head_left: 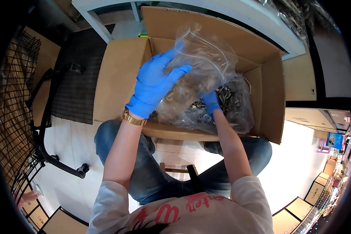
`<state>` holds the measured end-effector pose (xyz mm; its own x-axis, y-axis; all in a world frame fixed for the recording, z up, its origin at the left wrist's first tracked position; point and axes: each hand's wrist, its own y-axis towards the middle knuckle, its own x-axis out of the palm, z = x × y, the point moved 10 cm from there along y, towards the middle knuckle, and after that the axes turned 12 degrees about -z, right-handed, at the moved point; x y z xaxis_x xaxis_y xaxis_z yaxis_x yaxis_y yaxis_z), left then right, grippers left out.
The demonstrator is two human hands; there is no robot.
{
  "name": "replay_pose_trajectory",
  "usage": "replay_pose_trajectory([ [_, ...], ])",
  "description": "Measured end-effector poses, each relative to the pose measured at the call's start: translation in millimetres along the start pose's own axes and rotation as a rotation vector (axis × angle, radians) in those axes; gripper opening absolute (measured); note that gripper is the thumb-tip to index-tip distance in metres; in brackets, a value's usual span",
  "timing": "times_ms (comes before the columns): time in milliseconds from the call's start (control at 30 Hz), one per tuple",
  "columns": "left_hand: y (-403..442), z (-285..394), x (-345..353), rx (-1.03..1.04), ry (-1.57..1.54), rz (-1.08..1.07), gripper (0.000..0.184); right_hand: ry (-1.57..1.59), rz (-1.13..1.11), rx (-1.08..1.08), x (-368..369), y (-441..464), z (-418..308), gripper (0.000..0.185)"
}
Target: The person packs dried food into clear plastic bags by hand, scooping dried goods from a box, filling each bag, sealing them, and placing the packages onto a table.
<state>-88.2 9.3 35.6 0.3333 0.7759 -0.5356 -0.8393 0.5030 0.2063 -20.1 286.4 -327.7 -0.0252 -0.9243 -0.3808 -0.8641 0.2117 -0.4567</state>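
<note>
My left hand [154, 80], in a blue glove, holds a clear zip bag [212, 58] up over an open cardboard box [271, 97]. Its thumb lies along the near side of the bag and its fingers reach towards the bag's zip edge. Inside the box, a large clear plastic liner [243, 111] holds a heap of small silvery-grey pieces [225, 95] that look like dried fish. My right hand [211, 103], gloved in blue too, reaches down into this heap below the zip bag. Its fingers are hidden by the bag and the pieces.
The box stands in front of my knees, with one flap [119, 80] folded out to the left. A white-framed table [245, 19] is behind it. To the left are a black wire basket [17, 105] and a dark mat [80, 74]. Stocked shelves [323, 187] line the right.
</note>
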Motion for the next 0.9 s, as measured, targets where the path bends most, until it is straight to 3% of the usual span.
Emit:
replay_pose_trajectory([
  [33,-0.1,0.0,-1.5,0.002,-0.003,0.004,0.059,-0.004,0.001,-0.003,-2.5,-14.2,-14.4,0.06],
  [100,0.9,-3.4,-0.3,-0.037,0.014,-0.02,0.059,0.412,0.012,-0.211,-10.3,-42.0,-46.8,0.055],
  [200,0.6,0.4,-1.3,-0.011,-0.023,-0.003,0.059,0.258,0.068,-0.329,-25.2,-81.4,-94.4,0.054],
  [333,2.1,-0.5,0.0,-0.006,-0.03,-0.014,0.058,-0.052,0.164,-0.384,-32.2,-81.2,-96.3,0.054],
  [500,0.2,2.3,-3.0,0.038,-0.075,-0.004,0.058,0.232,0.149,-0.468,-55.4,-91.7,-136.8,0.054],
  [733,-0.7,2.7,4.2,-0.002,-0.063,-0.055,0.058,0.308,0.17,-0.525,-95.9,-126.4,-214.0,0.05],
  [800,-0.8,0.3,16.3,-0.15,-0.023,-0.18,0.059,0.328,0.207,-0.548,-111.6,-135.6,-227.5,0.049],
  [900,-1.8,-2.6,28.1,-0.083,-0.011,-0.154,0.059,0.4,0.234,-0.626,-132.3,-146.6,-248.4,0.047],
])
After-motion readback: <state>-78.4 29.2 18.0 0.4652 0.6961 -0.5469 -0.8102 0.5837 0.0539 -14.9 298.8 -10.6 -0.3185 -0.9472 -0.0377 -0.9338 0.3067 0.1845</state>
